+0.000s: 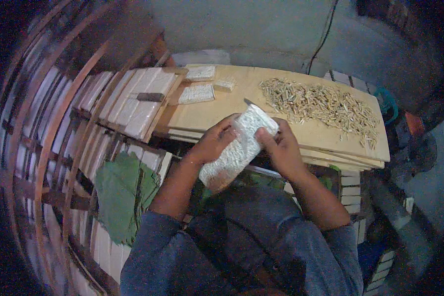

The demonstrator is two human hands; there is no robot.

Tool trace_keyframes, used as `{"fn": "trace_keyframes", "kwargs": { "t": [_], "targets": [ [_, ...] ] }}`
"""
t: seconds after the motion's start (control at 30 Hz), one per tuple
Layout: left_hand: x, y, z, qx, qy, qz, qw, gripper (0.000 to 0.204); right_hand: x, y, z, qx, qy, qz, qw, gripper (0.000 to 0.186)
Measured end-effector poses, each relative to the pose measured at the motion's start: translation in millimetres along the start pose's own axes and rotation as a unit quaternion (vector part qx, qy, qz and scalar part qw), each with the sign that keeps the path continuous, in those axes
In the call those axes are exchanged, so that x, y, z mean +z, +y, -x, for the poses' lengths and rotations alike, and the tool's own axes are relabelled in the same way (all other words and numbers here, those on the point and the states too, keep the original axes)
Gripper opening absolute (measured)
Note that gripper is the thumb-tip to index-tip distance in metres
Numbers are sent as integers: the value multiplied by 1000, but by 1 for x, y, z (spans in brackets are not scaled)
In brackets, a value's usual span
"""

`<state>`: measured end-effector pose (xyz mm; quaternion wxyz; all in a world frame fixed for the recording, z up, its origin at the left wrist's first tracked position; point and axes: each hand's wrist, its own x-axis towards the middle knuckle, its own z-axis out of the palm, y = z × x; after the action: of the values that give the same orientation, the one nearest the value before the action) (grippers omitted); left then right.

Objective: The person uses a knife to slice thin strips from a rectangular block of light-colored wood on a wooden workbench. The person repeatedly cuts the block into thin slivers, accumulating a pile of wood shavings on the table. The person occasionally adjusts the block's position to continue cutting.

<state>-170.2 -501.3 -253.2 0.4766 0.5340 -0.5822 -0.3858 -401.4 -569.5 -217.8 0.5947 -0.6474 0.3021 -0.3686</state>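
Both of my hands hold a long, white, bumpy tempeh block [244,143], tilted, in front of my chest. My left hand [216,139] grips its left side, fingers partly hidden behind it. With its thumb pressed on the upper face, my right hand [281,145] clasps the right side near the top. Shiny, clear wrap seems to cover part of the block. A dark pointed tip [248,101], perhaps a blade, shows just beyond its upper end; what it belongs to is hidden. Two similar white blocks [197,93] and a smaller piece [225,86] lie on the board beyond.
A pale wooden board [241,79] tops the stack ahead. Many small tan pieces [320,106] are heaped on its right. Wrapped white slabs [140,106] fill racks at left, a dark bar [150,97] on top. Green leaves [117,192] lie by my left arm.
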Motion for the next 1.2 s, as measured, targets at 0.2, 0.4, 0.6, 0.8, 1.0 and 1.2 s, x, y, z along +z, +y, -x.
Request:
{"fn": "trace_keyframes", "kwargs": {
  "t": [0.2, 0.4, 0.6, 0.8, 1.0, 1.2],
  "targets": [
    [0, 2, 22, -23, 106, -66, 992, 32, -4, 18, 0, 5, 52, -38, 998, 37],
    [-11, -58, 96, -93, 211, -297, 927, 24, -75, 15, -3, -52, 283, 16, 958, 42],
    [21, -261, 215, -261, 165, -306, 901, 28, -210, 21, 4, -117, 285, 419, 854, 51],
    [2, -301, 223, -378, 136, -262, 877, 44, -197, 23, -19, -80, 281, 260, 921, 53],
    [-6, -299, 167, -117, 348, -295, 882, 62, -48, 58, -49, 114, 169, -167, 965, 51],
    [-40, -81, 41, 141, 240, -424, 862, 102, 47, 142, -95, 128, 102, -311, 936, 42]
  ]
}}
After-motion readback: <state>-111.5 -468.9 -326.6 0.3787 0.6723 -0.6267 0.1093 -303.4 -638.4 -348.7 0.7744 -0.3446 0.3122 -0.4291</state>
